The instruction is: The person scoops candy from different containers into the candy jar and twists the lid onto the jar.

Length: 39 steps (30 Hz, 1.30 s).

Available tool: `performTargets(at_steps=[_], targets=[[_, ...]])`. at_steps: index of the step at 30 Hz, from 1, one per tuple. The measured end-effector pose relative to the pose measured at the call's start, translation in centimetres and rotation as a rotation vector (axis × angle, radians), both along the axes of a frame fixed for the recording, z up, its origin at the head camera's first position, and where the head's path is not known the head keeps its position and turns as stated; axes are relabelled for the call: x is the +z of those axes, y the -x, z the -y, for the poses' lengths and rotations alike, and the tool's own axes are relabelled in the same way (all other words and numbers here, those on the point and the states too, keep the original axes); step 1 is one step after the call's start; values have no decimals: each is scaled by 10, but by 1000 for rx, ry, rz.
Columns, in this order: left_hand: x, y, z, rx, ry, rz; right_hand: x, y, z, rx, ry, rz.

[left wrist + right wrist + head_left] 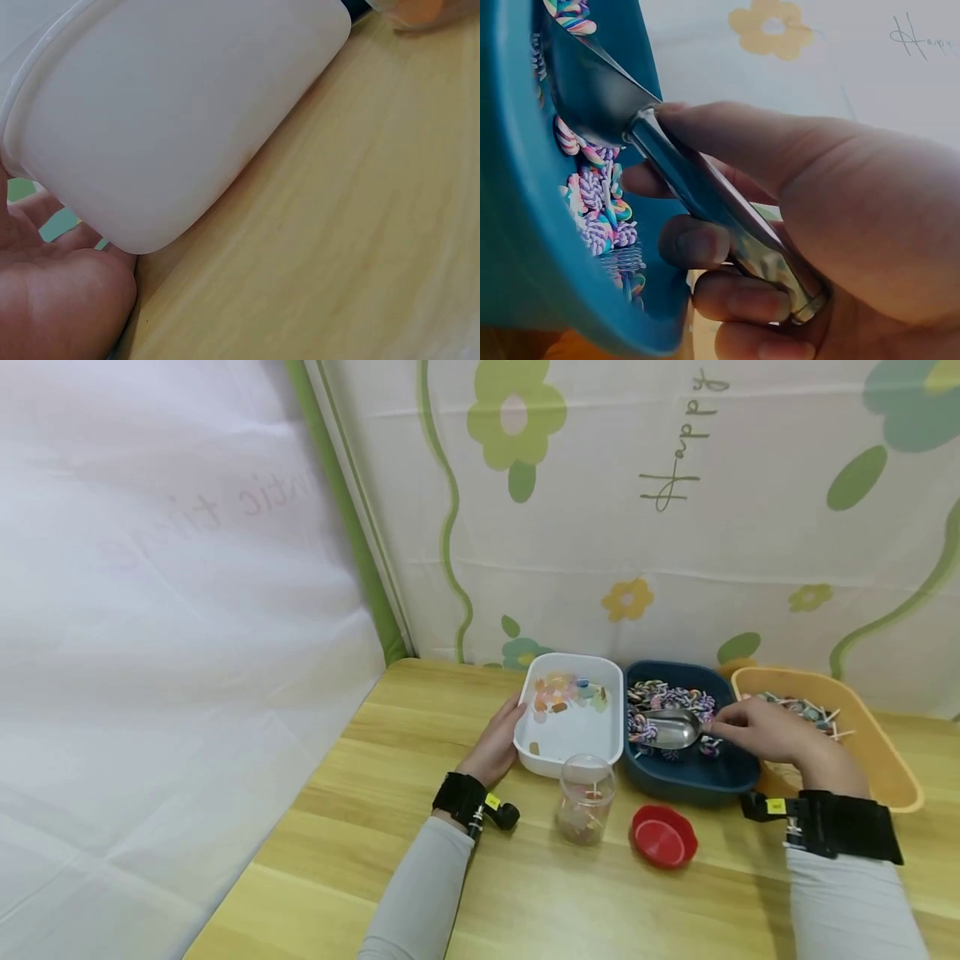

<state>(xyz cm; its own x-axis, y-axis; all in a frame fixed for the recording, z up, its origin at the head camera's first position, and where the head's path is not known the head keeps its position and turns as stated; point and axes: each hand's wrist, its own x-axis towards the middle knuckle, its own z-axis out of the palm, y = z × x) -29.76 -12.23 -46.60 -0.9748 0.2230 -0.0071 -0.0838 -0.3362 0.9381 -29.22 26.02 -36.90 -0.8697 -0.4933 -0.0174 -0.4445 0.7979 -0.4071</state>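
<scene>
The right hand (pixel 765 731) is closed firmly round the handle of a metal scoop (pixel 675 728), thumb laid along the top near the neck, the scoop's bowl inside the blue bin (pixel 682 787). This bin stands near the far edge of the counter (pixel 352 793), between the white bin (pixel 570 739), nearer the far left corner, and the yellow bin (pixel 873 739) to the right. Twisted candies (pixel 675 697) lie around the bowl and at its mouth, which points toward the counter's left edge. The left hand (pixel 491 743) lies against the outside of the white bin, fingers loosely extended, with no clear grip round it. Scooping seems the step in hand: best to keep the bowl low, push gently under the pile, then level it before lifting so the candies at the lip do not roll off. A slow lift should free any sticks that catch. Since no hand steadies the blue bin, a hard push might slide it. The clear jar (pixel 581 810) and red lid (pixel 664 837), on the near side of the bins, call for some clearance.
</scene>
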Motion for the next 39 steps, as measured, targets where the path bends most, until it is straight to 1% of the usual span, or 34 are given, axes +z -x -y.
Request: performTargets(at_steps=[4,8,13,15,17,19,23,31,36,39], targets=[[1,1,0,-8,-1,-5,1,0,-3,15,18,4],[0,1,0,-5,1,8,1,-1,-6,16,37,5],[-2,1,0,0,8,22,2,-4,-9,-19,31,17],[-2,1,-1,2,12,24,2,-5,-11,-39,15,5],[-2,1,-1,4,16,24,3,-5,-13,-59,1,-15],[-1,1,-1,5,15,22,3,-5,-15,-81,-1,-14],[1,1,-1,7,16,22,3,-5,-21,-98,12,1],[1,0,0,4,15,26,3,-5,-25,-113,84,39],[2,1,-1,12,17,20,7,-5,-23,-138,155,62],[2,1,-2,12,14,17,10,-6,-18,-128,200,72]])
